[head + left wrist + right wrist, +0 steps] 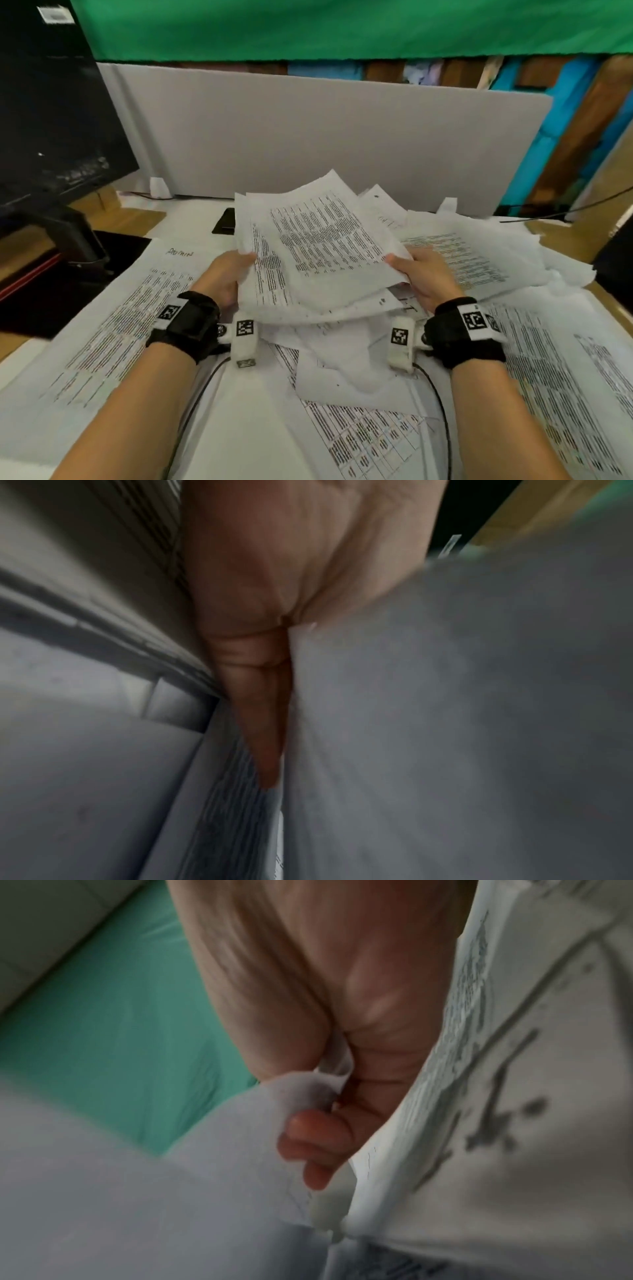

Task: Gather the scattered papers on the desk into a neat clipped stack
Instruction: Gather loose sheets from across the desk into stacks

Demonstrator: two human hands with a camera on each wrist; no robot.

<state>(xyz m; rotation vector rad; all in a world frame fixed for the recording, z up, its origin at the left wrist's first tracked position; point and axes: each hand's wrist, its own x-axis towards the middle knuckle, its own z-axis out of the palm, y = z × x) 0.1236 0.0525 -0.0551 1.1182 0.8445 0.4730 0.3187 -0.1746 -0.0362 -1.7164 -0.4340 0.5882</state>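
Both hands clamped on uneven bundle of white printed paper sheets [318, 253], left hand [224, 277] and right hand [426, 277] at opposite edges, raised above sheet-strewn worktop [239, 428]; best stood on edge, grip loosened, tapped square before clipping

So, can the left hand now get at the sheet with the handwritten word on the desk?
Probably not yet. The left hand grips the bundle of papers together with the right hand. The handwritten sheet lies uncovered beside it, so the way is free once it lets go.
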